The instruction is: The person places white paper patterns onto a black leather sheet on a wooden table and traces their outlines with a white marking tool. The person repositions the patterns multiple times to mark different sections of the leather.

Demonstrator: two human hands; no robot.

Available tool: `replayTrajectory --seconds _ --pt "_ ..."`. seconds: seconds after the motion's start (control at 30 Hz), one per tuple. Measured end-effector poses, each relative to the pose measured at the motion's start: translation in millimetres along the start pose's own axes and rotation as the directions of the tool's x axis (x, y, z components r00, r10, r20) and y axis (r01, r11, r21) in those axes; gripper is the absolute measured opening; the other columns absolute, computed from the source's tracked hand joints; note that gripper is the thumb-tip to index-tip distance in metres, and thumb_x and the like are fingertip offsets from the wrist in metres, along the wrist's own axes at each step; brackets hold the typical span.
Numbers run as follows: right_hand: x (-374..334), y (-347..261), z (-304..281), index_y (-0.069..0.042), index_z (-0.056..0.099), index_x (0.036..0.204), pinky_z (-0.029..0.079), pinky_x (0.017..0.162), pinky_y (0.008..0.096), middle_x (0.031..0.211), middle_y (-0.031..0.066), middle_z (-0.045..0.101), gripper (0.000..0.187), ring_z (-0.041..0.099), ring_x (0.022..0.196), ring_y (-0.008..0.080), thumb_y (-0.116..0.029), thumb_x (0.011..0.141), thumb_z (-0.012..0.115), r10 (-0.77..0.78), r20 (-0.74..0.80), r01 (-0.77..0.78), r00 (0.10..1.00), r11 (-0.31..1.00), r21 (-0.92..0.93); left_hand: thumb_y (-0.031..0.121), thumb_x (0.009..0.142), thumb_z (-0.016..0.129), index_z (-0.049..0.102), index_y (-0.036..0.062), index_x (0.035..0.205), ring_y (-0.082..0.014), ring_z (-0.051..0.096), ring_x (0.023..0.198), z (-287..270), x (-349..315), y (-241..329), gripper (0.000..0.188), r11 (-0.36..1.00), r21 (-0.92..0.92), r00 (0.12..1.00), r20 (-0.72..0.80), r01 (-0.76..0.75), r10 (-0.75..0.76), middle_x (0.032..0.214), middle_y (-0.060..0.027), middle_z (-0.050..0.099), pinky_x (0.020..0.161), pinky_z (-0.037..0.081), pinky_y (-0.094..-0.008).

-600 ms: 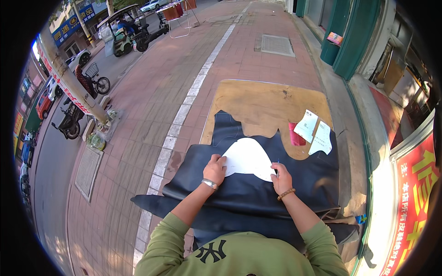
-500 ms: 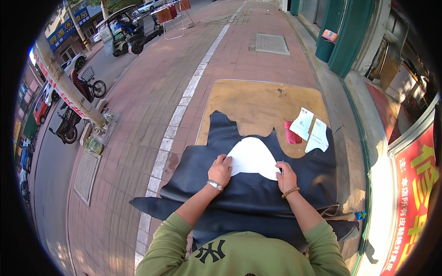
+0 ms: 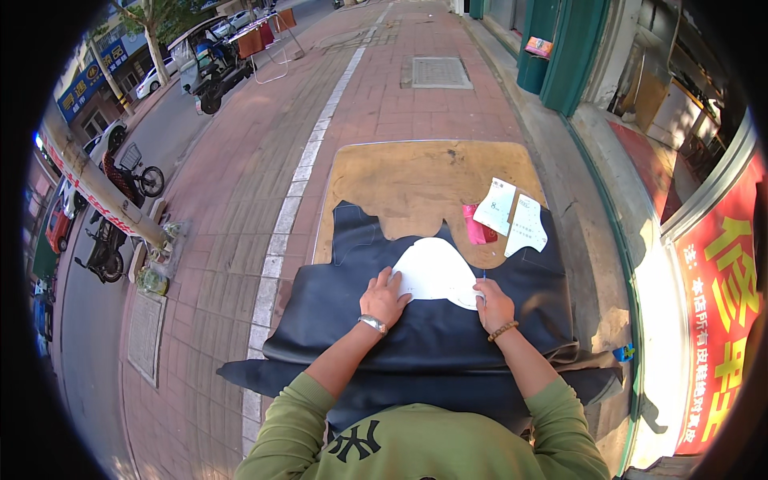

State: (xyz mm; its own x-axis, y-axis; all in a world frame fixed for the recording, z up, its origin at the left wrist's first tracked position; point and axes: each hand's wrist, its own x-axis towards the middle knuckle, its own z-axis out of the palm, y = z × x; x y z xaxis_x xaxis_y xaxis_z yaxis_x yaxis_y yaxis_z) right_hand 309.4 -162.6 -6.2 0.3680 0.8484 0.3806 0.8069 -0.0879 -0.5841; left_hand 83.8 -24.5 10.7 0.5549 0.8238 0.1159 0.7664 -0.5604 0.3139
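Observation:
A white paper pattern piece with a rounded top and curved lower edge lies on a black leather sheet. My left hand rests at the pattern's left edge, its thumb and fingers apart and pressing down. At the opposite edge is my right hand, fingers closed around a thin pen-like tool whose end shows above them. That hand also touches the pattern's lower right corner. How far the tool reaches below the fingers is hidden.
The leather covers the near part of a worn wooden table and drapes over its front. Two white card patterns and a pink packet lie at the right. A shop sign stands beside the table; brick pavement runs along its left.
The pattern has turned slightly on the leather, its right side now lower. My left thumb has spread onto its lower edge. The view has shifted, with the table moving left in it.

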Motion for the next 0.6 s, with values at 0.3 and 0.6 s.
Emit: replayTrajectory --seconds 0.3,0.6 --pt "0 1 5 -0.013 0.06 0.096 0.053 0.065 0.039 0.11 0.0075 0.065 0.021 0.065 0.079 0.0333 0.0 0.079 0.06 -0.032 -0.06 0.03 0.998 0.998 -0.047 0.033 0.083 0.068 0.057 0.0121 0.128 -0.0311 0.056 0.111 -6 4 3 0.05 1.0 0.021 0.999 0.041 -0.019 0.018 0.139 -0.0112 0.049 0.089 0.051 -0.0386" --pt "-3 7 8 -0.01 0.061 0.097 0.053 0.073 0.0329 0.112 0.0093 0.065 0.028 0.066 0.088 0.0309 0.008 0.076 0.062 0.049 0.016 -0.049 0.999 0.998 -0.031 0.035 0.09 0.06 0.043 0.012 0.14 -0.0326 0.029 0.14 -2 18 17 0.058 0.902 0.362 0.943 0.31 -0.237 0.123 0.148 -0.0132 0.038 0.114 0.026 -0.0432"
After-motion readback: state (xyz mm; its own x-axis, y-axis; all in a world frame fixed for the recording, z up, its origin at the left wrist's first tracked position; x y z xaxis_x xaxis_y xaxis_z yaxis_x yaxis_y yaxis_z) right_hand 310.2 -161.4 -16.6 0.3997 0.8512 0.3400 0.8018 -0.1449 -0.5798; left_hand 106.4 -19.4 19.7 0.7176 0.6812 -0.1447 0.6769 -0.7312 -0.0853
